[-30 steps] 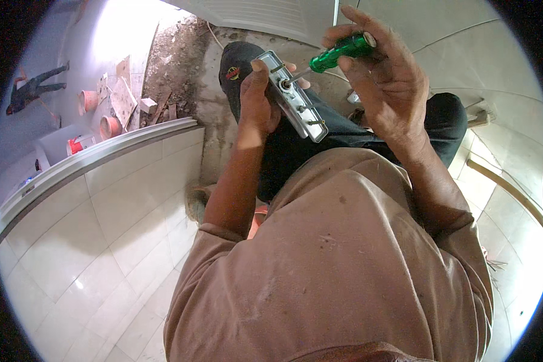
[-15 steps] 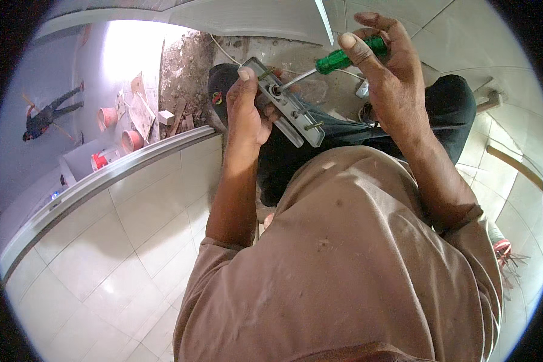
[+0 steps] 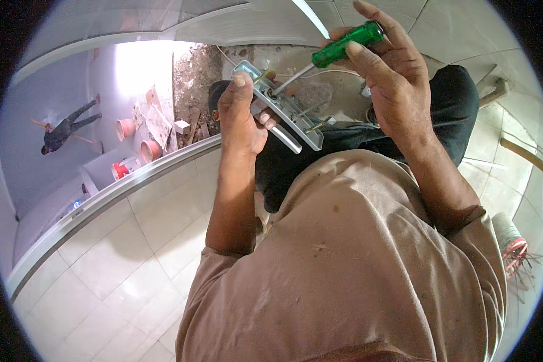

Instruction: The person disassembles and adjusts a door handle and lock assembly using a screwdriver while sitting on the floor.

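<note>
Seen from above, a person's two bare hands work over their lap, clad in dark trousers (image 3: 452, 105), with a loose brown shirt (image 3: 344, 259) filling the lower middle. A long, narrow, silver-coloured metal plate with raised rims (image 3: 298, 128) lies at 12 o'clock, slanting from about 11 down to 5. The left hand (image 3: 241, 123), at 11 o'clock, pinches its upper end, thumb on the near edge, fingers curled underneath. The plate's lower end juts past those fingers, over the trousers. A rounded silver bar (image 3: 288, 141) runs along its 7 o'clock side, and two brass-coloured rods (image 3: 312, 128) stand up from its face.

The right hand (image 3: 398, 84), toward 2 o'clock, pinches a screwdriver with a ribbed green handle (image 3: 347, 46) between thumb and fingers; one finger is lifted off above it. The steel shaft slopes toward 8 o'clock, its tip at a round fitting in the plate; whether it is seated is too small to tell. Only this shaft bridges the gap between right hand and plate.

A pale metal sill (image 3: 111, 208) curves from 8 to 10 o'clock, well apart from the hands, edging white tiles (image 3: 111, 259). Beyond it are orange-red buckets (image 3: 125, 130) and another person (image 3: 72, 127).
</note>
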Available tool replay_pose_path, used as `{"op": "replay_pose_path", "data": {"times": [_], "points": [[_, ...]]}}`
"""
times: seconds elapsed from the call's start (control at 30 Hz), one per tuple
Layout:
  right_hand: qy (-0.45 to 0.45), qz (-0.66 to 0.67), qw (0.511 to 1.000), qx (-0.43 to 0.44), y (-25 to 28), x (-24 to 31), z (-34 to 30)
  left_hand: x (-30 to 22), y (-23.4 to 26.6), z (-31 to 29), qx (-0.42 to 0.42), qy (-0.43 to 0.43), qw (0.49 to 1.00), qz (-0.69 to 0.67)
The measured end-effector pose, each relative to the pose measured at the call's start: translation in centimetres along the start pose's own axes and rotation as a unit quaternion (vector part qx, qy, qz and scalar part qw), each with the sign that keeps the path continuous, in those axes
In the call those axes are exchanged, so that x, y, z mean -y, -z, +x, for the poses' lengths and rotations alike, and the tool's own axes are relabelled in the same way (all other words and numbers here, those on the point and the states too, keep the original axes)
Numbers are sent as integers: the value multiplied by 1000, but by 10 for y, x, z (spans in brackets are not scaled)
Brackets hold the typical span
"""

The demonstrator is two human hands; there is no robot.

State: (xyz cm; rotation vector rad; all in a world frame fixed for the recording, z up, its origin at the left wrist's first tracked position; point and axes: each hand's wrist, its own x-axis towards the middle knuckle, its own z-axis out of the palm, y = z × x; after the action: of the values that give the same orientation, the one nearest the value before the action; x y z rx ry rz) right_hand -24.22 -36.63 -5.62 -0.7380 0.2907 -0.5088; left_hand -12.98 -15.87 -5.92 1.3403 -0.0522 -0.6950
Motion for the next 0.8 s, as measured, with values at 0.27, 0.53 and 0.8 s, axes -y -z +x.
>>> {"op": "replay_pose_path", "data": {"times": [0.27,0.53,0.8], "points": [[28,-89,996,14,23,-7,-2,-11,-13,0,-3,19,998,63],[23,48,996,-76,19,0,0,-15,-18,2,12,31,997,69],[152,176,972,28,58,2,19,-19,-25,2,30,57,997,38]]}}
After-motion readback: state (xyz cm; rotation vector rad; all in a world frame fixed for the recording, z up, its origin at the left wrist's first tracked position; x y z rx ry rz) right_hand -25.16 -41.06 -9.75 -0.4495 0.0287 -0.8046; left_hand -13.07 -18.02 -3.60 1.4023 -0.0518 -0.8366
